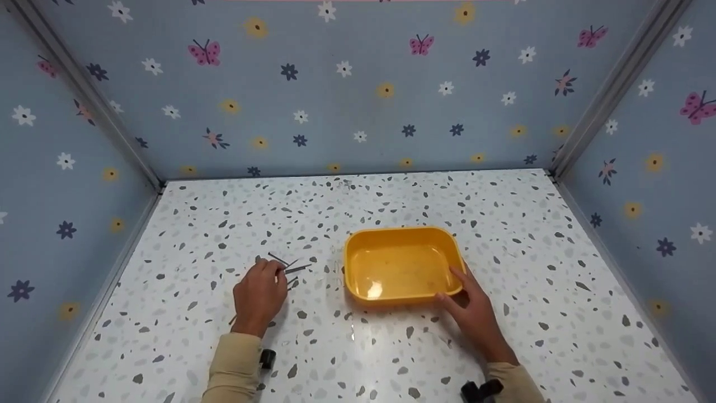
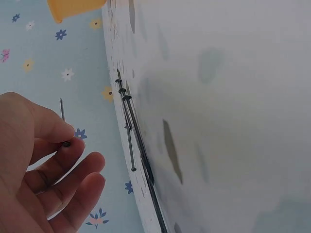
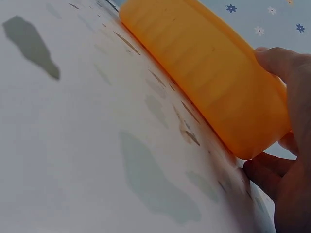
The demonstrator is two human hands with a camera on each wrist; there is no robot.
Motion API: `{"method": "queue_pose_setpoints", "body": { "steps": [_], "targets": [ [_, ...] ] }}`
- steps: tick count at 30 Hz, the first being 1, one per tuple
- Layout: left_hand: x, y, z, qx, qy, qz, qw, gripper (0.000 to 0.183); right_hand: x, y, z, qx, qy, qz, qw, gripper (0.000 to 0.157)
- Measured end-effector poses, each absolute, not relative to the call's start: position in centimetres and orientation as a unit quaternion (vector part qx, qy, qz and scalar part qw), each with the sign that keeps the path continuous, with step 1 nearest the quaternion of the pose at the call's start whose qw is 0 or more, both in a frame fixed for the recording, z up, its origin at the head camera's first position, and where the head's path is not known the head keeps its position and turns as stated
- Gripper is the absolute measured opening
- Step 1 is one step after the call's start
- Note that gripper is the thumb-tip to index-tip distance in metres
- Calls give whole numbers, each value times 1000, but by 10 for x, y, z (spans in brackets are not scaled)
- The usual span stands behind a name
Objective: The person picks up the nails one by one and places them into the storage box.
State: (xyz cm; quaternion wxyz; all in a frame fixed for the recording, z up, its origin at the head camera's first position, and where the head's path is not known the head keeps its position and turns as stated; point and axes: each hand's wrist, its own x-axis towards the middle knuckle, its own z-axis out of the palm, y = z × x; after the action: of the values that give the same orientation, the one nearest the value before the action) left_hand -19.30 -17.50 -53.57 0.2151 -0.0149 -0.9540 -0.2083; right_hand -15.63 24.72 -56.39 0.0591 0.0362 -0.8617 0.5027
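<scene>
My left hand (image 1: pixel 260 294) is low over the table, left of the container. In the left wrist view, its thumb and index finger pinch a nail (image 2: pixel 62 110), point upward, while the other fingers are loosely bent. Several dark metal nails (image 2: pixel 137 133) lie close together on the tabletop beside that hand. A yellow rectangular plastic container (image 1: pixel 400 267) stands upright on the table with its inside bare. My right hand (image 1: pixel 475 313) grips its near right corner, thumb at the rim and fingers around the outer wall.
The white speckled tabletop (image 1: pixel 358 207) meets a flowered blue back panel (image 1: pixel 358 112). Similar panels rise on the left (image 1: pixel 50 252) and right (image 1: pixel 671 196), joined by metal corner strips.
</scene>
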Motion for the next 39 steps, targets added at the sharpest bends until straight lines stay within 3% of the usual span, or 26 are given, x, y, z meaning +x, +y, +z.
{"method": "queue_pose_setpoints", "body": {
  "steps": [9, 15, 22, 34, 39],
  "targets": [
    [-198, -158, -528, -30, -950, -223, 218, 7, -155, 247, -562, 50, -859, 502, 85, 66],
    [-204, -140, -525, -50, -947, -217, 231, 7, -146, 238, -540, 51, -854, 511, 82, 62],
    [-208, -123, -517, -27, -953, -233, 189, 5, -140, 234, -525, 55, -856, 509, 71, 60],
    [-215, -100, -505, -15, -952, -270, 140, 3, -156, 249, -566, 62, -855, 509, 78, 67],
    [-215, -93, -504, -9, -950, -289, 119, 4, -157, 250, -566, 73, -846, 523, 75, 68]
  ]
}}
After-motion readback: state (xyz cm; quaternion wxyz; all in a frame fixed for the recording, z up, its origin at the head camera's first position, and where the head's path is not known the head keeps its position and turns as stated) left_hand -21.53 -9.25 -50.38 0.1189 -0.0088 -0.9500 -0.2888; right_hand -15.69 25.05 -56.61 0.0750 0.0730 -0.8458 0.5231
